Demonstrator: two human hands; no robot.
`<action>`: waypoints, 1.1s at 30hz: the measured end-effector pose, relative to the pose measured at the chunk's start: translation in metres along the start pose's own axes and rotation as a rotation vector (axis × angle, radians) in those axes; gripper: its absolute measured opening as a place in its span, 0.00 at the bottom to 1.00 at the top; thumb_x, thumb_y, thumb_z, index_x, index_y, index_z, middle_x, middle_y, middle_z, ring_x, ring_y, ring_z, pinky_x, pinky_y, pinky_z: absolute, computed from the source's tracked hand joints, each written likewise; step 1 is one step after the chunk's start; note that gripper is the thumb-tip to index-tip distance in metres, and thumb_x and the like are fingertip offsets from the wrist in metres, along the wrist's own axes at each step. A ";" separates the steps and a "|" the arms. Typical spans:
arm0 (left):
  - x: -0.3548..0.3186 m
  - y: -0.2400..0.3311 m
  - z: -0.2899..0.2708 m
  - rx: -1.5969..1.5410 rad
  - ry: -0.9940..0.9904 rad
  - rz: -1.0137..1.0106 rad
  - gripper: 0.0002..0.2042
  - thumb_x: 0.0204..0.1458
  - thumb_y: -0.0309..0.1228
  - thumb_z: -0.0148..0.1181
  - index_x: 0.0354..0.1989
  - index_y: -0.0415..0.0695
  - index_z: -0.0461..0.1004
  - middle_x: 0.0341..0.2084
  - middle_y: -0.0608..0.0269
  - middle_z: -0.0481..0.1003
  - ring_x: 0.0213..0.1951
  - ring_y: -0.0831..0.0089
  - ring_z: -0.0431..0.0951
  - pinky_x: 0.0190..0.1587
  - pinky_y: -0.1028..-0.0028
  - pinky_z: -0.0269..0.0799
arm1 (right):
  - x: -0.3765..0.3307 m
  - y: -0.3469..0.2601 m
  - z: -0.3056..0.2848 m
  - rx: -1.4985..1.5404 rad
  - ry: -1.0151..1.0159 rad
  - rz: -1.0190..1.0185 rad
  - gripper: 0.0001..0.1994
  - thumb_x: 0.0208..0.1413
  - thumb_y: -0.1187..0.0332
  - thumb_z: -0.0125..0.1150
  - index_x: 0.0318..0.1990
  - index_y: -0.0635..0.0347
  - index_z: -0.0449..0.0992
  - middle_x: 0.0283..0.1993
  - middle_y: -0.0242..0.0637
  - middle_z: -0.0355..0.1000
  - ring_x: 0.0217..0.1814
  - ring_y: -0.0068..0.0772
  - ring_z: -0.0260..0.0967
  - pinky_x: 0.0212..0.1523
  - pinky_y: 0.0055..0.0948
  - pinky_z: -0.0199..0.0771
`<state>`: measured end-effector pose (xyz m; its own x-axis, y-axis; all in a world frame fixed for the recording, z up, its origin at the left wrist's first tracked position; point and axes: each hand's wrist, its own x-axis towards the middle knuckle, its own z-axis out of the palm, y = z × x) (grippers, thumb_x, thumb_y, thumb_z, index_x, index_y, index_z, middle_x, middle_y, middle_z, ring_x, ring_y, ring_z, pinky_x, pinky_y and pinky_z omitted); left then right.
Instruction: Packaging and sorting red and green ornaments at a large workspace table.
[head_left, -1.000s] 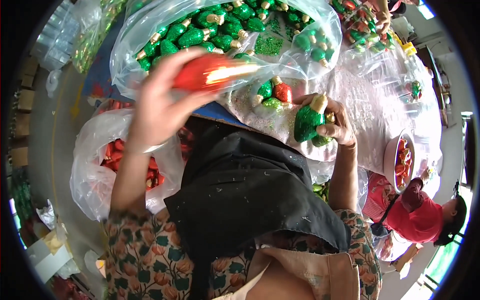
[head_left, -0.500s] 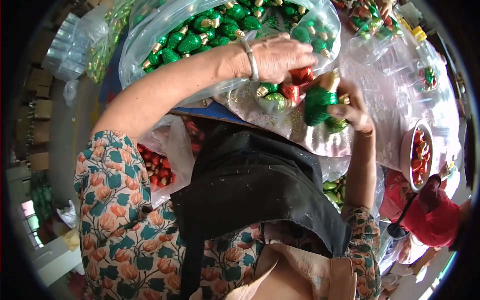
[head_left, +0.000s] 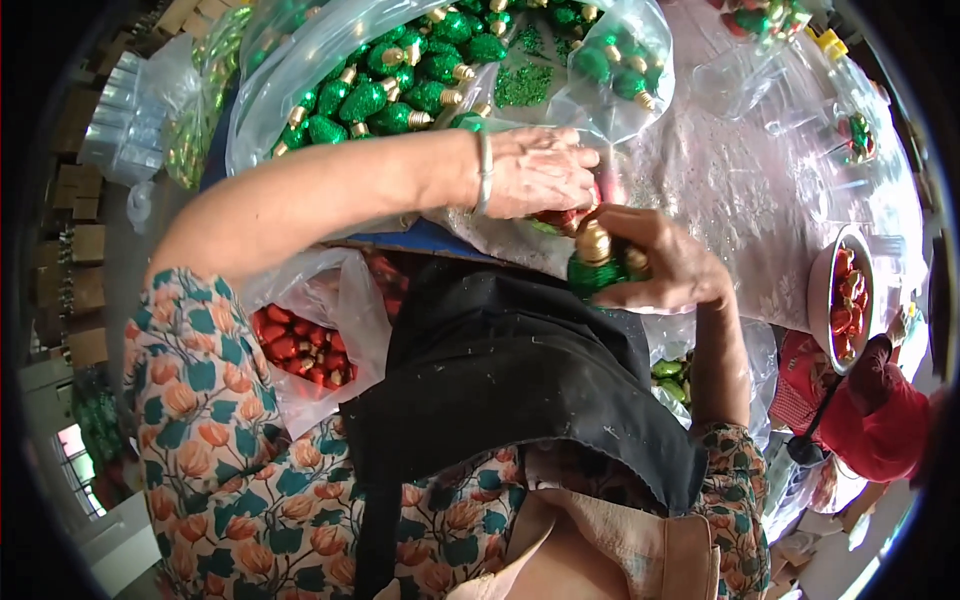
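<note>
My left hand (head_left: pixel 545 172), with a pale bangle at the wrist, reaches across the table with its fingers bent down round shiny red bulb-shaped ornaments (head_left: pixel 556 220). The hand covers much of them, and motion blurs the rest. Close against it, my right hand (head_left: pixel 672 258) is curled round green glittery bulb ornaments (head_left: pixel 594 272) with gold screw caps. Its fingers hide part of them, so I cannot tell how many are there. Beyond my left hand lies a large clear plastic bag (head_left: pixel 250 125) full of green glittery bulb ornaments (head_left: pixel 362 102).
Loose green glitter (head_left: pixel 525 85) lies within the big bag. Below the table edge, an open bag holds red ornaments (head_left: pixel 305 350); light green ones (head_left: pixel 670 378) show at my right. Rightward, a white basin (head_left: pixel 822 300) holds red ornaments near a person in red (head_left: pixel 880 425).
Both hands have moved nearer my body, the right one also leftward with the green ornaments. The red ornaments beneath my left hand came along and are now more hidden.
</note>
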<state>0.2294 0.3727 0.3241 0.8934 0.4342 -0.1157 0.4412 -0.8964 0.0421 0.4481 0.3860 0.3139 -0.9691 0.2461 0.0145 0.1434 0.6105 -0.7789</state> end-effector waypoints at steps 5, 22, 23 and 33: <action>0.010 -0.005 0.021 -0.219 -0.109 -0.107 0.15 0.44 0.20 0.48 0.44 0.37 0.69 0.38 0.55 0.73 0.42 0.59 0.72 0.43 0.63 0.68 | 0.003 0.032 -0.014 0.427 -0.145 0.007 0.32 0.36 0.61 0.69 0.49 0.70 0.67 0.40 0.42 0.72 0.44 0.30 0.68 0.46 0.29 0.67; -0.027 0.024 0.037 -0.239 0.129 0.158 0.14 0.47 0.35 0.50 0.23 0.36 0.75 0.22 0.46 0.74 0.30 0.54 0.75 0.36 0.63 0.70 | 0.020 0.008 -0.002 0.886 0.453 0.401 0.32 0.44 0.61 0.64 0.54 0.70 0.61 0.42 0.46 0.71 0.40 0.35 0.71 0.40 0.34 0.70; -0.024 0.032 0.029 -0.345 0.088 0.044 0.14 0.47 0.35 0.51 0.23 0.37 0.75 0.22 0.47 0.73 0.29 0.55 0.75 0.36 0.63 0.70 | 0.024 0.004 -0.006 0.928 0.501 0.448 0.30 0.44 0.61 0.63 0.53 0.70 0.62 0.40 0.48 0.72 0.38 0.37 0.72 0.38 0.36 0.71; -0.021 0.055 0.040 -0.190 -0.055 -0.101 0.13 0.45 0.38 0.60 0.28 0.39 0.71 0.27 0.56 0.70 0.35 0.62 0.72 0.39 0.67 0.69 | 0.072 -0.028 -0.030 -0.409 -0.049 0.453 0.19 0.45 0.61 0.58 0.31 0.75 0.73 0.29 0.56 0.72 0.31 0.49 0.72 0.36 0.40 0.70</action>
<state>0.2313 0.3109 0.2893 0.8403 0.5104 -0.1828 0.5406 -0.8139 0.2128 0.3805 0.4092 0.3558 -0.8005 0.5196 -0.2987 0.5994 0.6952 -0.3968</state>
